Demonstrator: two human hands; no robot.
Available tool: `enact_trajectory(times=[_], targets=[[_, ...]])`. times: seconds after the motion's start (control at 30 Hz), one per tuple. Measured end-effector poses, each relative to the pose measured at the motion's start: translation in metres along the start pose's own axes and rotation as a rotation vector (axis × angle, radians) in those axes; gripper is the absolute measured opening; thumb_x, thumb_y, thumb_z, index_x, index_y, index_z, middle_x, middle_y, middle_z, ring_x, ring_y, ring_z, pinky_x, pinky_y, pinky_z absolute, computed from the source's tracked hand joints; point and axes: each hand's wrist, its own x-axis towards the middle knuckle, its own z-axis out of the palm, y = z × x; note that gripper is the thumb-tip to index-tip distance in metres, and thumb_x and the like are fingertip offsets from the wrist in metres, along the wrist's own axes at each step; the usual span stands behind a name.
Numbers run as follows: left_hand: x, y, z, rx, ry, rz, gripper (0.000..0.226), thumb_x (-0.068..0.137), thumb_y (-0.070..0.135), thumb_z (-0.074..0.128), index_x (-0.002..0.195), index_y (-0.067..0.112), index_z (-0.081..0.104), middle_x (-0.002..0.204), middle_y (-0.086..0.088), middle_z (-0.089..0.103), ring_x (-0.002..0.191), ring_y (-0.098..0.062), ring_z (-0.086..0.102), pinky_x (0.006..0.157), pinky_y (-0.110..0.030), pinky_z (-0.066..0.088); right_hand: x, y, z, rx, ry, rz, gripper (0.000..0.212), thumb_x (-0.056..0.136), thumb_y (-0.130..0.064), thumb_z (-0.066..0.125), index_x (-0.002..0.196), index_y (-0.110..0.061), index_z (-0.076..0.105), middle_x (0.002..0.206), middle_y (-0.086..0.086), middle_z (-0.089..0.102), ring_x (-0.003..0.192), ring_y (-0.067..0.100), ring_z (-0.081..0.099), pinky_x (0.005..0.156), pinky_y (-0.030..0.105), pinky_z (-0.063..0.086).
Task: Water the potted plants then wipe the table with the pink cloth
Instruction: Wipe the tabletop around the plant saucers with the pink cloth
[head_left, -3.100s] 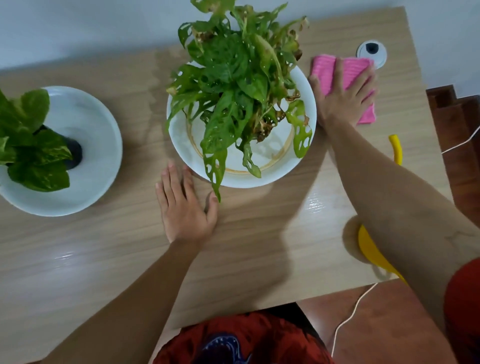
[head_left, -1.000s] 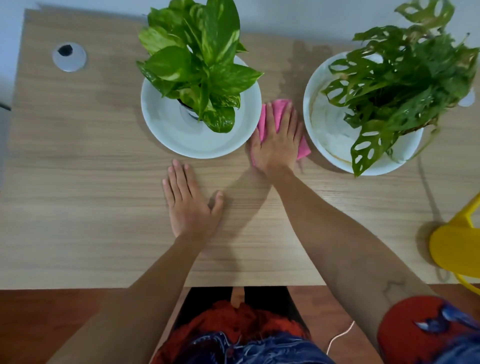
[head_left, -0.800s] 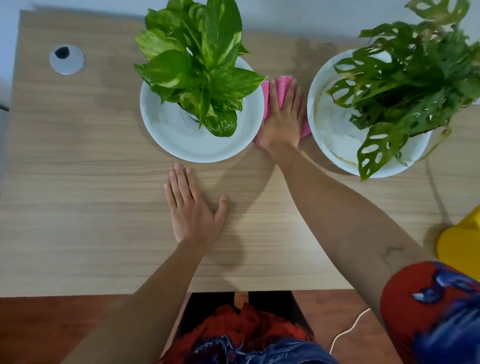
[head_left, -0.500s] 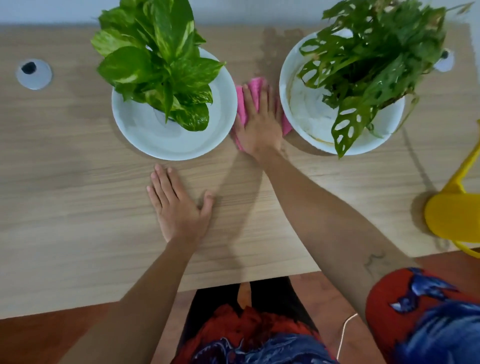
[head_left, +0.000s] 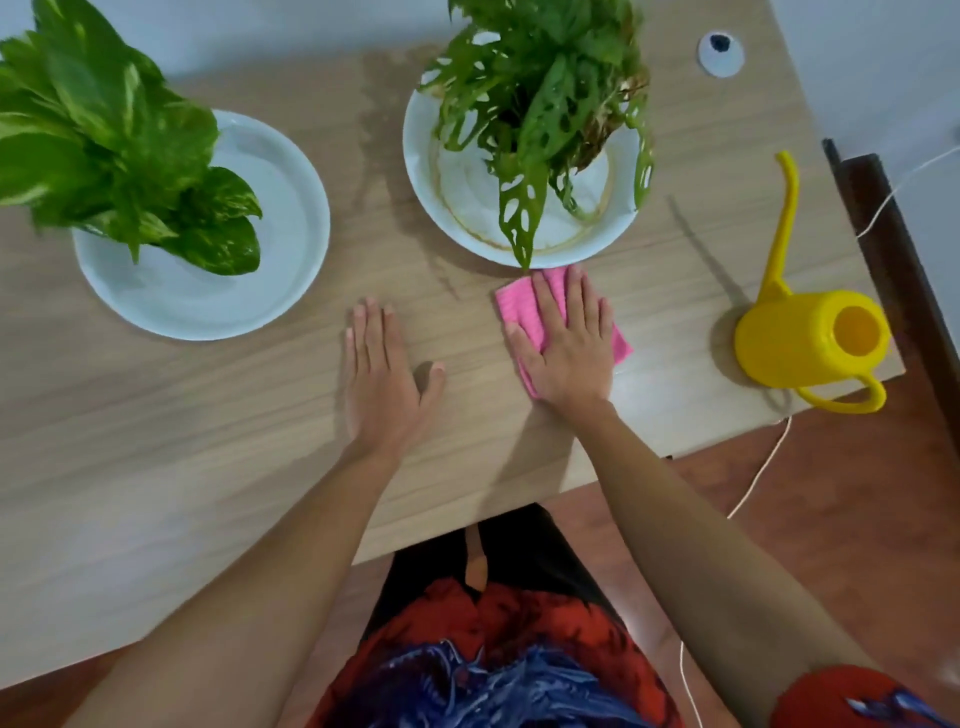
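My right hand (head_left: 569, 343) lies flat on the pink cloth (head_left: 524, 306), pressing it onto the wooden table (head_left: 208, 415) just in front of the right plant's white saucer (head_left: 467, 208). That plant (head_left: 540, 88) has holed green leaves. My left hand (head_left: 382, 379) rests palm down on the bare table, fingers apart, holding nothing. The other potted plant (head_left: 114, 156), with broad variegated leaves, stands on a white saucer (head_left: 291, 260) at the left. A damp streak darkens the wood between the two saucers.
A yellow watering can (head_left: 810, 338) with a long spout stands at the table's right edge. A round grey cable port (head_left: 719, 49) is at the back right corner. A white cord (head_left: 758, 467) hangs over the brown floor on the right.
My right hand has slid the pink cloth out from between the two saucers toward me, to the front of the right saucer. My left hand has stayed flat on the table.
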Motion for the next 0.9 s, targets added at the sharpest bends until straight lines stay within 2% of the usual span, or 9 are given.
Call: enact_trajectory(times=[0.13,0.23,0.4,0.5,0.63,0.7,0.77,0.9], targets=[[0.03,0.044,0.007,-0.006,0.01,-0.031,0.086,0.091,0.048,0.037,0.157,-0.003,0.02,0.169,-0.023,0.009,0.158,-0.032,0.002,0.128,-0.039,-0.006,0.022,0.045,-0.009,0.021,0.049,0.118,0.074,0.097,-0.068,0.023,0.159,-0.029,0.016,0.169,0.009,0.01,0.156,0.027,0.007,0.126,0.048,0.003],[0.047,0.066,0.015,-0.001,0.003,-0.111,0.087,0.093,0.049,0.035,0.16,-0.003,0.011,0.17,-0.021,0.002,0.158,-0.03,-0.004,0.127,-0.037,-0.01,0.044,0.066,-0.017,0.03,0.052,0.176,0.073,0.096,-0.068,0.021,0.159,-0.032,0.014,0.169,0.009,0.008,0.156,0.027,0.006,0.125,0.048,0.003],[0.061,0.084,0.032,0.039,-0.005,-0.236,0.088,0.095,0.05,0.033,0.159,-0.005,0.009,0.169,-0.023,0.001,0.158,-0.033,-0.002,0.128,-0.048,-0.002,0.091,0.092,-0.029,0.051,0.047,0.22,0.074,0.095,-0.069,0.022,0.159,-0.032,0.012,0.169,0.011,0.005,0.156,0.028,0.004,0.125,0.047,0.0],[0.06,0.087,0.037,0.093,0.003,-0.245,0.088,0.096,0.05,0.035,0.159,-0.005,0.008,0.169,-0.023,0.002,0.158,-0.034,-0.001,0.128,-0.049,-0.001,0.125,0.107,-0.037,0.039,0.063,0.196,0.075,0.093,-0.064,0.022,0.159,-0.029,0.014,0.168,0.016,0.009,0.155,0.033,0.008,0.125,0.049,0.004],[0.062,0.089,0.038,0.129,0.015,-0.252,0.088,0.095,0.05,0.036,0.158,-0.006,0.009,0.169,-0.024,0.003,0.158,-0.034,0.001,0.128,-0.05,0.001,0.178,0.123,-0.046,0.015,0.045,0.194,0.077,0.09,-0.058,0.027,0.16,-0.029,0.01,0.167,0.019,0.004,0.155,0.036,0.004,0.124,0.053,0.005],[0.062,0.09,0.038,0.125,0.03,-0.25,0.088,0.095,0.049,0.037,0.158,-0.007,0.012,0.168,-0.025,0.005,0.158,-0.035,0.002,0.128,-0.05,0.001,0.205,0.126,-0.051,-0.001,0.04,0.194,0.084,0.086,-0.061,0.034,0.16,-0.03,0.007,0.167,0.019,0.002,0.155,0.037,0.002,0.124,0.053,0.002],[0.063,0.09,0.039,0.134,0.04,-0.25,0.087,0.095,0.048,0.037,0.157,-0.008,0.014,0.168,-0.026,0.007,0.158,-0.035,0.004,0.128,-0.05,0.003,0.235,0.126,-0.056,-0.007,0.017,0.194,0.089,0.082,-0.065,0.033,0.16,-0.03,0.005,0.167,0.02,0.001,0.155,0.037,0.001,0.123,0.052,0.001],[0.064,0.088,0.042,0.157,0.038,-0.248,0.087,0.097,0.049,0.039,0.158,-0.007,0.013,0.168,-0.025,0.007,0.158,-0.035,0.003,0.128,-0.051,0.005,0.278,0.125,-0.062,-0.001,0.018,0.211,0.08,0.091,-0.06,0.031,0.16,-0.028,0.007,0.167,0.02,0.001,0.155,0.036,0.001,0.124,0.053,0.002]])
